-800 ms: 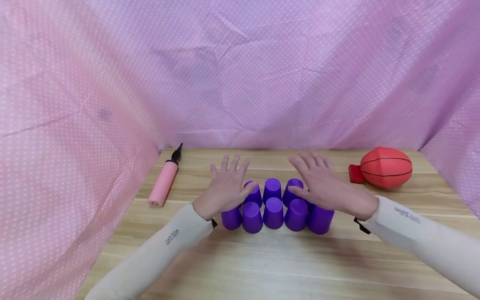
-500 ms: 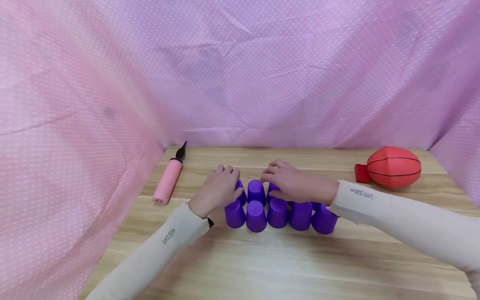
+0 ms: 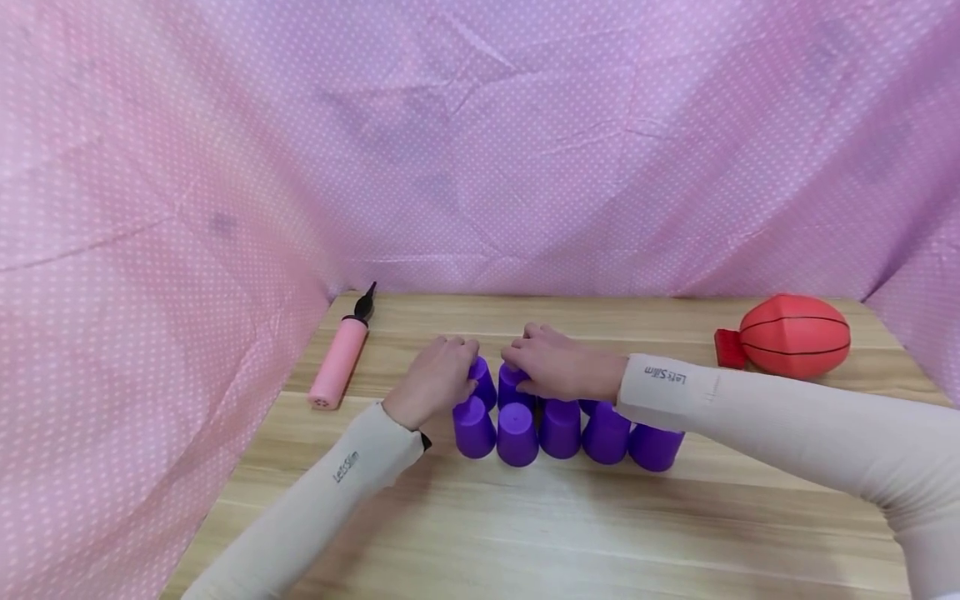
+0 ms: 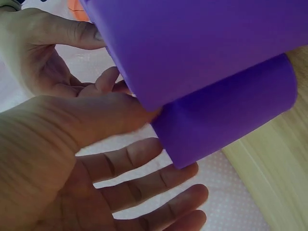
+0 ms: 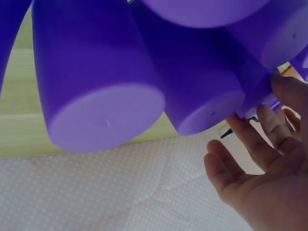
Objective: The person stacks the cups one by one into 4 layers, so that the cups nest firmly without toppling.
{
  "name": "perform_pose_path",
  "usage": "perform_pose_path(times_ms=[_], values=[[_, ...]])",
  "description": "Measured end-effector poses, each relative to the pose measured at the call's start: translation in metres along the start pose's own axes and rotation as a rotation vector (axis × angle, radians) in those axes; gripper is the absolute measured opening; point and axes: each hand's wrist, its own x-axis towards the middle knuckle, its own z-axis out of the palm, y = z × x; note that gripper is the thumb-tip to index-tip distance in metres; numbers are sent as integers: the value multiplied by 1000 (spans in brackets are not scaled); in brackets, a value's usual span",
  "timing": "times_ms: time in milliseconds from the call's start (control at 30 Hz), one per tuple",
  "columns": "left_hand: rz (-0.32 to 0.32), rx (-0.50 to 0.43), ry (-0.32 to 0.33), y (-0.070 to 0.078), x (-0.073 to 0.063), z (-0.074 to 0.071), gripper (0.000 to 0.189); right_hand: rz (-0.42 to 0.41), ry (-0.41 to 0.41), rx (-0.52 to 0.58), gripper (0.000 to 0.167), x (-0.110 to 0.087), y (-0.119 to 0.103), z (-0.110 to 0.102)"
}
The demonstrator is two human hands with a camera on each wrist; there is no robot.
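Purple cups stand upside down on the table in two rows, several in front [image 3: 517, 437] and others behind, partly hidden by my right hand and sleeve. At the left end of the back row, my left hand [image 3: 433, 377] pinches the top of a purple cup [image 3: 483, 385] between thumb and fingers. In the left wrist view that cup [image 4: 236, 108] lies between my thumb and fingertips, behind a nearer cup [image 4: 202, 43]. My right hand [image 3: 561, 365] reaches across the rows and grips the top of the neighbouring back cup [image 3: 514, 393]. Its fingertips touch that cup in the right wrist view.
A pink hand pump [image 3: 340, 362] with a black nozzle lies at the left. Far right rests a red ball [image 3: 795, 336] with black lines, beside a small red block [image 3: 729, 348]. Dotted pink cloth [image 3: 480, 167] hangs behind the wooden table [image 3: 525, 533].
Both hands came down from spread fingers above the cups onto the back row. The right hand moved left across the row, and its fingers closed around a cup's top.
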Motion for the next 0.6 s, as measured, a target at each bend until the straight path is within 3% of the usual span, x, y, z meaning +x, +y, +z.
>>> perform_pose_path(times_ms=[167,300,433,600], values=[[23,-30,34,-4,5,3,24,-8,25,-14,27,2,2,2],[-1,-87,45,-9,9,5,24,-44,54,-26,26,4,10,3],[-34,-155,103,-15,17,3,23,-59,116,78,22,8,28,-4],[-22,-252,195,-24,41,0,23,6,207,172,21,14,62,-12]])
